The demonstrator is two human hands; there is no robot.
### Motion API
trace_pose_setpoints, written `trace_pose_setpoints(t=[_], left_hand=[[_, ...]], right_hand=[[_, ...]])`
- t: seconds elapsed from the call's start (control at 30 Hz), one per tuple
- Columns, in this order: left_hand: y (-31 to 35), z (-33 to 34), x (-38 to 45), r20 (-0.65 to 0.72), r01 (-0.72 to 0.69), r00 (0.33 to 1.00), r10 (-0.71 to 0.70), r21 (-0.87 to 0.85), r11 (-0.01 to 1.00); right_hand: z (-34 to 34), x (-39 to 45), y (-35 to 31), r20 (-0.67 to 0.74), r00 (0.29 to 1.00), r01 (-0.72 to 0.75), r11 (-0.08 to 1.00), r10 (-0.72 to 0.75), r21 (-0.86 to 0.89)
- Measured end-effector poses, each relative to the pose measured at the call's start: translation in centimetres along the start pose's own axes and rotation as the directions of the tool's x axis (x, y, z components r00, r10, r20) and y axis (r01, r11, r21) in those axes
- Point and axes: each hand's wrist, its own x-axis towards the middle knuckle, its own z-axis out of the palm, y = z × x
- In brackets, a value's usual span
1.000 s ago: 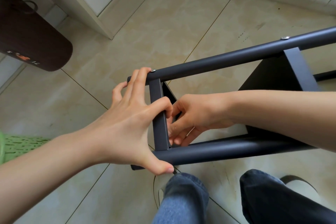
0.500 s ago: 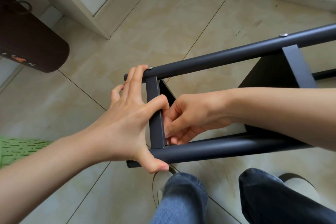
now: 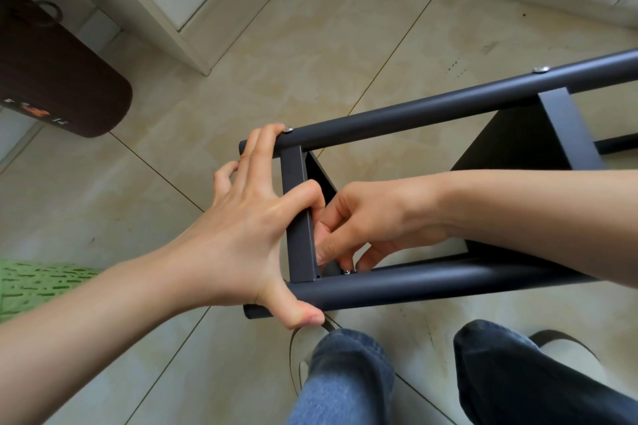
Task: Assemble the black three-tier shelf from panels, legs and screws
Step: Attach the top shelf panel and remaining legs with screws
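The black shelf frame lies on its side on the tiled floor. Its upper leg tube (image 3: 431, 110) and lower leg tube (image 3: 431, 283) run left to right, joined by the end panel's edge (image 3: 299, 217). My left hand (image 3: 252, 228) spans that end: fingers on the upper tube, index finger hooked over the panel edge, thumb under the lower tube. My right hand (image 3: 366, 224) reaches inside the frame and pinches a small silver screw (image 3: 346, 271) at the lower tube. A second panel (image 3: 559, 128) crosses further right, with a screw head (image 3: 540, 70) on the upper tube.
A dark brown rounded object (image 3: 58, 79) sits at the left. A green perforated basket (image 3: 38, 283) shows at the left edge. My knees in blue jeans (image 3: 345, 379) and slippers are below the frame. A white door frame (image 3: 193, 17) stands beyond.
My right hand's fingers have slid down inside the frame toward the lower tube, and the small screw now shows there. The left hand keeps its hold on the frame's end.
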Motion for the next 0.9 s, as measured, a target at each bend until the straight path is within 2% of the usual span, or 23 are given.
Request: trace_pose_setpoints(t=[0.37,0.9], left_hand=[[0.0,0.1,0.0,0.017,0.015,1.0,-0.015,0.001,1.0],[0.0,0.1,-0.1,-0.008,-0.002,1.0,0.002,0.0,1.0]], right_hand=[[0.2,0.9,0.7,0.123,0.988,-0.11,0.978,0.089,0.177],[0.5,1.5,0.7,0.163,0.962,-0.242,0.96,0.219,0.142]])
